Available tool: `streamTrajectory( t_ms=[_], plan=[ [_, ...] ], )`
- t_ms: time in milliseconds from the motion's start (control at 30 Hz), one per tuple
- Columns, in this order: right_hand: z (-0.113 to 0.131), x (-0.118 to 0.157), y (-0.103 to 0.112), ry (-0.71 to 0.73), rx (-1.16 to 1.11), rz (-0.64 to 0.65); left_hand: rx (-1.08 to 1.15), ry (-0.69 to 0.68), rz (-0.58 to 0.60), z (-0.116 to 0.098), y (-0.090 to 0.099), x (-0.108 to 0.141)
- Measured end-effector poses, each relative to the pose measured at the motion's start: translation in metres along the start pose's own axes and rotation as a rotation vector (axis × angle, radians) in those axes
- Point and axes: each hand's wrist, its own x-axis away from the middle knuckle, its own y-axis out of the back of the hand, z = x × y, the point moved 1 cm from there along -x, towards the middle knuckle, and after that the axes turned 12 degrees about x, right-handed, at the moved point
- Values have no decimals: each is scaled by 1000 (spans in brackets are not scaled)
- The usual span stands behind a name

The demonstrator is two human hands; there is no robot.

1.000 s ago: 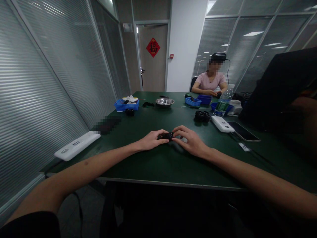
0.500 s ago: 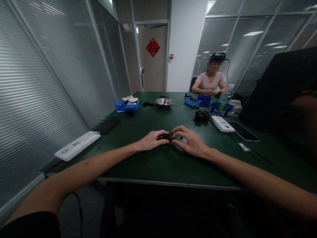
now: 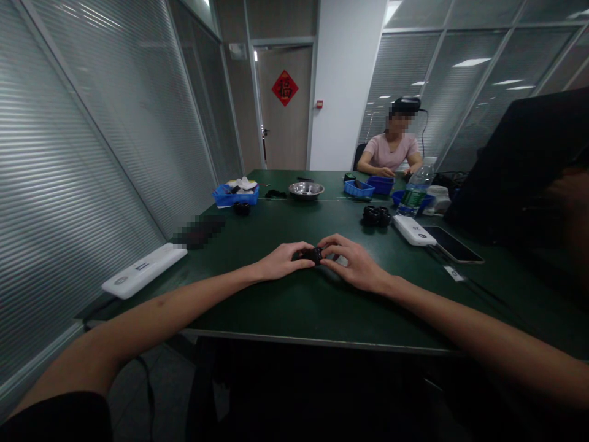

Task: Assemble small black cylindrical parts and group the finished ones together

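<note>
A small black part (image 3: pixel 313 255) is between my two hands, low over the green table (image 3: pixel 276 307). My left hand (image 3: pixel 286 261) grips its left side between thumb and fingers. My right hand (image 3: pixel 350 263) pinches its right end with thumb and fingertips, the fingers curved. The part's fine shape is too small and dark to make out. Beyond my right hand lies a cluster of black round pieces (image 3: pixel 376 215). Another black piece (image 3: pixel 242 209) lies before a blue basket (image 3: pixel 235 197) that holds white and black items.
A metal bowl (image 3: pixel 306 191) stands further back. To the right are blue trays (image 3: pixel 359 188), a bottle (image 3: pixel 413 190), a white power bank (image 3: pixel 413 231) and a phone (image 3: pixel 453 244). Another white power bank (image 3: pixel 143 270) is at left. A person (image 3: pixel 391 150) sits at the far end.
</note>
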Motion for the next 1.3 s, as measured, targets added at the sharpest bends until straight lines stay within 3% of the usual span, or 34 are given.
streamTrajectory(
  t_ms=[233,800,1133,1300],
  plan=[
    [1,-1,0,-71,-12,17,-38,-12,3,-1,0,0],
    [-3,0,-1,-26,-87,37,-21,-43,12,1,-1,-2],
    [-1,-1,-1,-247,-133,26,-36,-39,-4,3,0,-1],
    [-4,0,-2,-252,-132,61,-44,-22,-6,3,-1,-1]
  ],
)
